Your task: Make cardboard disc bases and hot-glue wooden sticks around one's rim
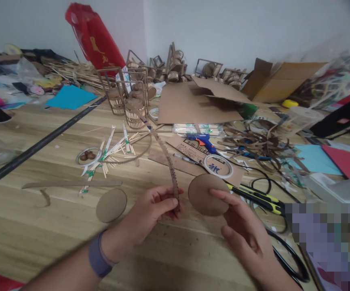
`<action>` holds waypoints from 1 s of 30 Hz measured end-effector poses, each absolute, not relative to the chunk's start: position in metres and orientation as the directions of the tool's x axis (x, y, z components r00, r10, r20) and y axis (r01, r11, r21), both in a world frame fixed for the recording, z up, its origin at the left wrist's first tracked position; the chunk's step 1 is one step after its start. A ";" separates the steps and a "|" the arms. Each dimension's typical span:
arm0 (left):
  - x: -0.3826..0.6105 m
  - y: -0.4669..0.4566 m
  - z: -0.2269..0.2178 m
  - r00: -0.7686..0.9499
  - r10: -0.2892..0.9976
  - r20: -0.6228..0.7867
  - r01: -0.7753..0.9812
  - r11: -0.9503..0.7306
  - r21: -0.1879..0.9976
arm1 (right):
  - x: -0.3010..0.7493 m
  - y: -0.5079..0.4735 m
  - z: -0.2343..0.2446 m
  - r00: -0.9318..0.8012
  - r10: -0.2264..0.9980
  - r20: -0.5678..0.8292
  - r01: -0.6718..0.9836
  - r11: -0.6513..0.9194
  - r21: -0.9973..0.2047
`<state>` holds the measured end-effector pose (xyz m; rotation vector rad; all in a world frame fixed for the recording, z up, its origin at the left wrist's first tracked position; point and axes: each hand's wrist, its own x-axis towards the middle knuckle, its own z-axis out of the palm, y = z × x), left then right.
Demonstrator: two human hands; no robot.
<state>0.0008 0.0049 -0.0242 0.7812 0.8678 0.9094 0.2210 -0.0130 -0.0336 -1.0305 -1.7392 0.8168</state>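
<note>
Head camera: left hand [155, 208] pinches one narrow cardboard strip [170, 161]; right hand [249, 236] overlaps one cardboard disc [201, 198], grip impossible to tell.

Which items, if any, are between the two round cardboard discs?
The head view shows the left hand between the left disc and the right disc, pinching the near end of a notched brown strip.

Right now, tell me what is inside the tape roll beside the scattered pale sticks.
Inside the tape roll sit several small brown balls. Whatever lies directly beneath them is covered and cannot be seen.
</note>
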 end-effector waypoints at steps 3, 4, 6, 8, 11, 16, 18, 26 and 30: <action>0.000 0.005 -0.024 0.371 0.886 -0.279 -0.287 0.395 0.873 | 0.223 -0.012 -0.034 -0.108 0.929 0.354 0.378 0.368 -0.850; 0.000 0.005 -0.023 0.385 0.881 -0.277 -0.267 0.393 0.880 | 0.223 -0.010 -0.032 -0.043 0.938 0.343 0.436 0.326 -0.839; -0.001 0.004 -0.022 0.425 0.864 -0.271 -0.214 0.387 0.897 | 0.222 -0.004 -0.028 0.039 0.950 0.311 0.514 0.248 -0.821; -0.002 0.003 -0.019 0.489 0.827 -0.277 -0.130 0.383 0.915 | 0.220 0.002 -0.025 0.025 0.964 0.264 0.514 0.214 -0.830; -0.003 0.001 -0.014 0.593 0.741 -0.315 0.020 0.377 0.926 | 0.216 0.007 -0.024 -0.093 0.981 0.172 0.415 0.195 -0.889; -0.006 -0.001 -0.011 0.662 0.638 -0.395 0.147 0.406 0.902 | 0.212 0.006 -0.031 -0.251 0.968 0.030 0.171 0.075 -0.982; -0.007 0.001 -0.013 0.659 0.625 -0.418 0.129 0.455 0.881 | 0.212 0.005 -0.033 -0.239 0.971 0.027 0.103 0.053 -0.993; -0.006 0.004 -0.016 0.420 0.855 -0.305 -0.412 0.479 0.775 | 0.216 0.010 -0.046 0.092 0.990 0.108 0.002 0.109 -0.994; -0.001 0.003 -0.024 0.337 0.907 -0.253 -0.479 0.397 0.783 | 0.216 0.010 -0.054 0.179 0.981 0.077 -0.053 0.088 -0.995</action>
